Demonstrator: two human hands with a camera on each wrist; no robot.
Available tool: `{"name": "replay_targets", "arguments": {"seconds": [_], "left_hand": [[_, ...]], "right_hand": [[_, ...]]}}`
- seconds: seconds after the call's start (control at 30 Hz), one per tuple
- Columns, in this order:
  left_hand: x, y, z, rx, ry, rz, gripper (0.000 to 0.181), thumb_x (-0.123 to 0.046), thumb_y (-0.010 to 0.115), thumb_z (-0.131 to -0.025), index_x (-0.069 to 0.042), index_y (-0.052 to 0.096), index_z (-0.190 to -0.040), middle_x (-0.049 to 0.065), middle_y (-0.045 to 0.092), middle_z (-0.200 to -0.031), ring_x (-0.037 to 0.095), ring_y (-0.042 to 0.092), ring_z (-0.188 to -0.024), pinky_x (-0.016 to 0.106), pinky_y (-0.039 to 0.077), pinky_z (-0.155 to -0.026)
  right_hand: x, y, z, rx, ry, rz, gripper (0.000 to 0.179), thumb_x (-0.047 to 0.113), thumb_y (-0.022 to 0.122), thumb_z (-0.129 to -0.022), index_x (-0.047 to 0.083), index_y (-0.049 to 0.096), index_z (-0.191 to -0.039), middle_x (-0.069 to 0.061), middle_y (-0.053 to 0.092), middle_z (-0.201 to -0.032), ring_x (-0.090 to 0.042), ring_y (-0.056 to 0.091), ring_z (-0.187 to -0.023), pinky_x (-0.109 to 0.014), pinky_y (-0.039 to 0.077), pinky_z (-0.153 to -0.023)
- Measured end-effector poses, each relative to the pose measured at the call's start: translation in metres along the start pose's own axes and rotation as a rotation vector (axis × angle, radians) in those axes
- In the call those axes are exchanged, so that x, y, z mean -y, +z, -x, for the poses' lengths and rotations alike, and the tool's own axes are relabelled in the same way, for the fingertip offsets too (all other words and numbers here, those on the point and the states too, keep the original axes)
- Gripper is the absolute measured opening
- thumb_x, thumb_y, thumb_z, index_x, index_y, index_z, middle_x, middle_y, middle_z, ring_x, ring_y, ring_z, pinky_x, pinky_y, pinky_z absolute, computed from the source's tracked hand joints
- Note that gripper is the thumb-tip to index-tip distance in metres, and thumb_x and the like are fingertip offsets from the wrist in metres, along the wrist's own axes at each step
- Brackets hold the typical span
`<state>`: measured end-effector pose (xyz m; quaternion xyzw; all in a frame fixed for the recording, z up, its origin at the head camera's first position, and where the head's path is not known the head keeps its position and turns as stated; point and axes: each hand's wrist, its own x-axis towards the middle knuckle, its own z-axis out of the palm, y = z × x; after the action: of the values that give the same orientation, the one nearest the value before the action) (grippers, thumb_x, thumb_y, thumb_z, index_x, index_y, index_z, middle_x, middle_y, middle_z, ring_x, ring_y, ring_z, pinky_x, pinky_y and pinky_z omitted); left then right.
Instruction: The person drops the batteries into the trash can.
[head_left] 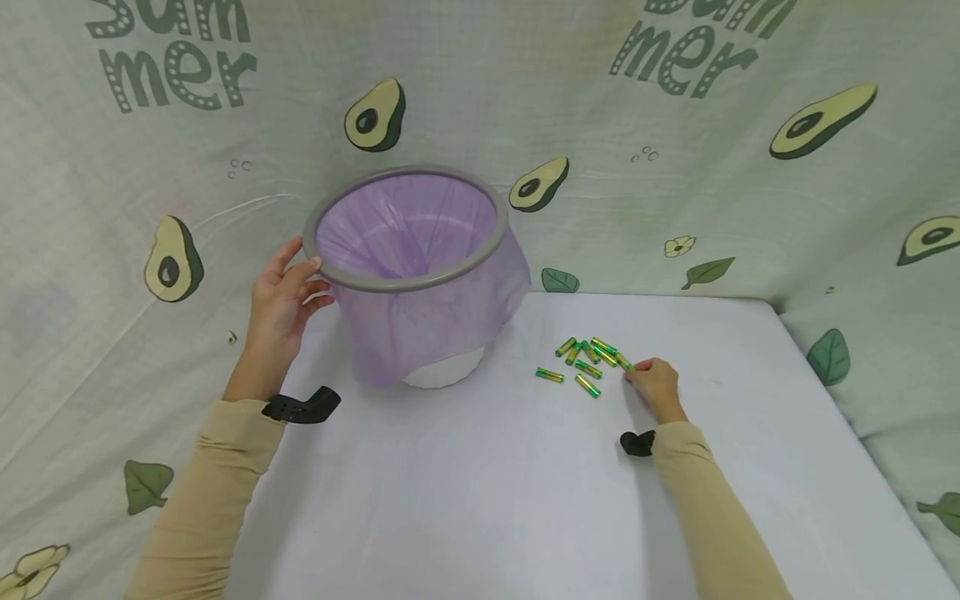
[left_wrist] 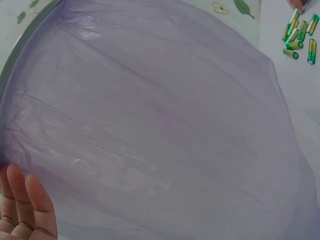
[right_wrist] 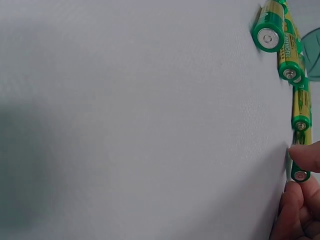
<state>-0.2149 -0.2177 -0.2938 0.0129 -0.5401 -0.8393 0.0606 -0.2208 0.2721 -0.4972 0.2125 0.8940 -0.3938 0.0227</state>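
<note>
At the left, a bin with a grey rim (head_left: pixel 375 283) is lined with a translucent purple bag (head_left: pixel 427 333); its white base (head_left: pixel 446 371) shows underneath. My left hand (head_left: pixel 277 312) holds the rim at its left side, thumb on the edge and the other fingers spread beside the bag. Right of the bin lies a loose group of green and gold batteries (head_left: pixel 588 369). At the right edge of the group, my right hand (head_left: pixel 657 387) pinches one battery (right_wrist: pixel 300 174) between thumb and fingers, low at the white table. The bag fills most of the left wrist view.
The white table (head_left: pixel 480 492) meets a cloth backdrop (head_left: pixel 600 117) printed with avocados and leaves behind and at both sides. A black wrist strap piece (head_left: pixel 303 407) juts from the left sleeve, another (head_left: pixel 637 443) from the right.
</note>
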Motion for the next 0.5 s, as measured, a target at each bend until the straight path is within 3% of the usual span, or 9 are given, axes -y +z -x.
{"name": "replay_targets", "arguments": {"seconds": [0.17, 0.37, 0.5], "left_hand": [[-0.0006, -0.0003, -0.0002, 0.002, -0.009, 0.017, 0.073, -0.008, 0.068, -0.084, -0.013, 0.028, -0.145, -0.002, 0.064, -0.072, 0.013, 0.062, -0.059, 0.023, 0.054, -0.058], [-0.0011, -0.0003, -0.0011, -0.007, -0.007, 0.014, 0.072, -0.008, 0.068, -0.084, -0.013, 0.029, -0.145, -0.002, 0.063, -0.072, 0.012, 0.062, -0.059, 0.023, 0.054, -0.058], [-0.0004, -0.0004, -0.0011, 0.001, -0.002, 0.018, 0.073, -0.008, 0.067, -0.084, -0.012, 0.029, -0.145, -0.002, 0.064, -0.071, 0.013, 0.062, -0.059, 0.023, 0.054, -0.058]], "right_hand": [[-0.0028, -0.0013, 0.0013, -0.007, -0.002, -0.029, 0.033, 0.019, 0.059, -0.087, -0.008, 0.057, -0.105, -0.025, 0.057, -0.105, -0.032, 0.053, -0.093, -0.036, 0.044, -0.074], [-0.0066, -0.0046, 0.0042, -0.003, -0.026, -0.050, 0.033, 0.020, 0.062, -0.087, -0.006, 0.057, -0.106, -0.012, 0.059, -0.087, -0.015, 0.052, -0.072, -0.023, 0.041, -0.060], [-0.0099, -0.0061, 0.0039, 0.020, -0.011, -0.083, 0.036, 0.022, 0.061, -0.088, -0.005, 0.055, -0.110, -0.005, 0.056, -0.081, -0.009, 0.048, -0.066, -0.021, 0.040, -0.056]]}}
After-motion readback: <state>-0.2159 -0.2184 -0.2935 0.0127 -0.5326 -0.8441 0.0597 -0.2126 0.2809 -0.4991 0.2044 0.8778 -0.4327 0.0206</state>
